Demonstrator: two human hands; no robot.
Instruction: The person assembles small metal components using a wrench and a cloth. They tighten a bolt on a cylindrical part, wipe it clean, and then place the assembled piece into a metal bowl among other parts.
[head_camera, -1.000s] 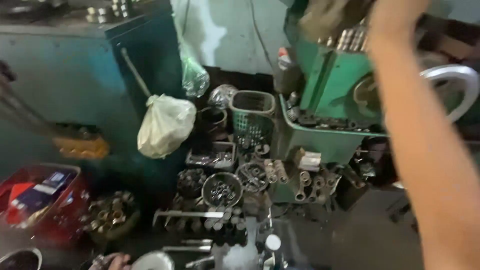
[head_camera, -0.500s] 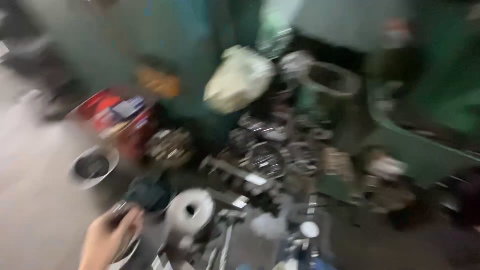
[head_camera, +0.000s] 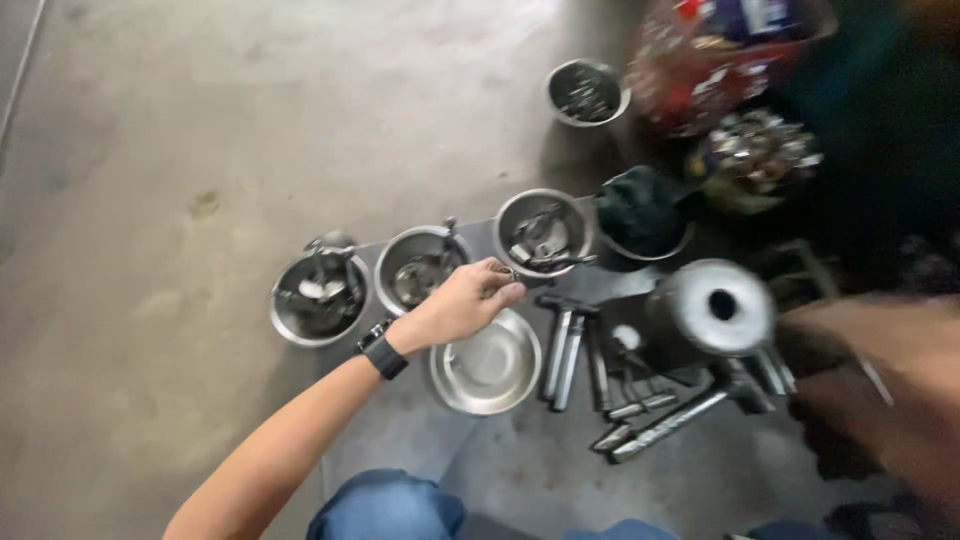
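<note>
My left hand (head_camera: 468, 302), a black watch on its wrist, hovers over several steel bowls on the floor. Its fingers are pinched together around what looks like a small metal piece, just above the rim of a bowl of metal parts (head_camera: 543, 232). Right under the hand lies an empty shallow steel bowl (head_camera: 487, 368). Two more bowls with parts (head_camera: 420, 268) (head_camera: 318, 297) stand to the left. My right hand (head_camera: 880, 395) is a blur at the right edge, near a shiny metal cylinder (head_camera: 712, 305); its fingers cannot be made out.
Steel rods and bits (head_camera: 570, 348) lie beside the empty bowl. A dark bowl with black cloth (head_camera: 640, 213), a small bowl (head_camera: 587, 92), a red basket (head_camera: 730, 50) and a heap of parts (head_camera: 755, 150) sit farther back. Bare concrete floor (head_camera: 200, 150) spreads left.
The view has swung down from the green machine and shelves to the floor. My left hand has moved up from the bottom edge to the bowls.
</note>
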